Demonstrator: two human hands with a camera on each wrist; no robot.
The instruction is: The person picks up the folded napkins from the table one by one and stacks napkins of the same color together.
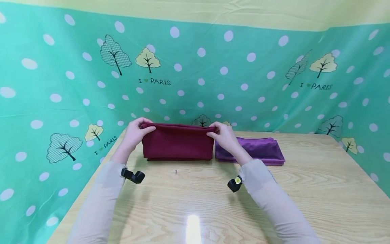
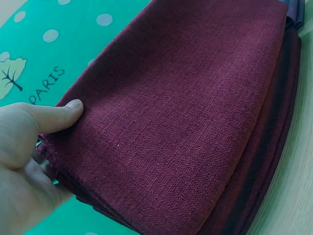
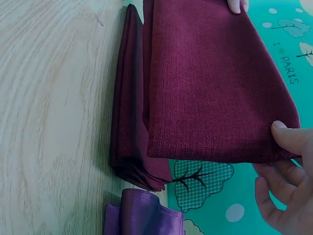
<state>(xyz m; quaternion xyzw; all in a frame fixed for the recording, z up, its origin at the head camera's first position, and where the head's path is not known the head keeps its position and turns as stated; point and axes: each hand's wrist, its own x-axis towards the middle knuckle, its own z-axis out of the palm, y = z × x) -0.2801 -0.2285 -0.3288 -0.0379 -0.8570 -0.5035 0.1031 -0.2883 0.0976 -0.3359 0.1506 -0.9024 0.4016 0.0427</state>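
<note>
Both hands hold up a folded burgundy cloth [image 1: 178,140] by its upper corners, its broad face toward me. My left hand [image 1: 135,132] pinches the left corner; in the left wrist view the thumb [image 2: 66,115] lies on the front and the fingers are partly hidden behind. At the other corner my right hand [image 1: 224,135] pinches the fabric between thumb and fingers. Beneath and behind it, in the right wrist view, lies more folded burgundy fabric [image 3: 128,112] on the table. Just right of the burgundy cloth is a folded shiny purple cloth [image 1: 259,149], partly behind the right forearm.
The wooden table [image 1: 182,196] carries these cloths near its far edge. A tiny dark mark or scrap [image 1: 176,171] shows in front of them. A green dotted curtain [image 1: 198,71] with trees hangs behind and at both sides. Each wrist wears a small black camera [image 1: 134,176].
</note>
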